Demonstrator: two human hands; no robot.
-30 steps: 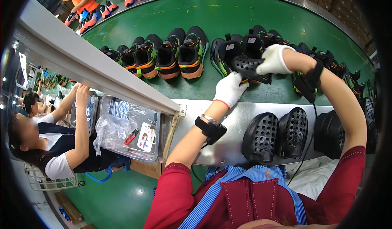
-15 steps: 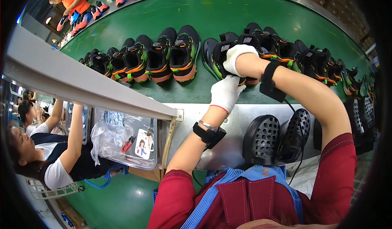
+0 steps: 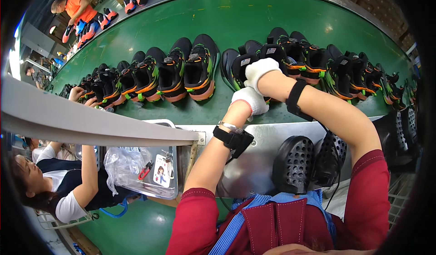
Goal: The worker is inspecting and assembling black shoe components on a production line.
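I'm seeing one view only, the head camera, looking steeply down from close above the near edge of the green conveyor belt (image 3: 254, 14), facing across it; its far edge bows with the fisheye.

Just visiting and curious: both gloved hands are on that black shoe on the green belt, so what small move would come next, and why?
Probably easing the right hand and left hand off, since the black shoe already seems to sit in line with the row on the green belt.
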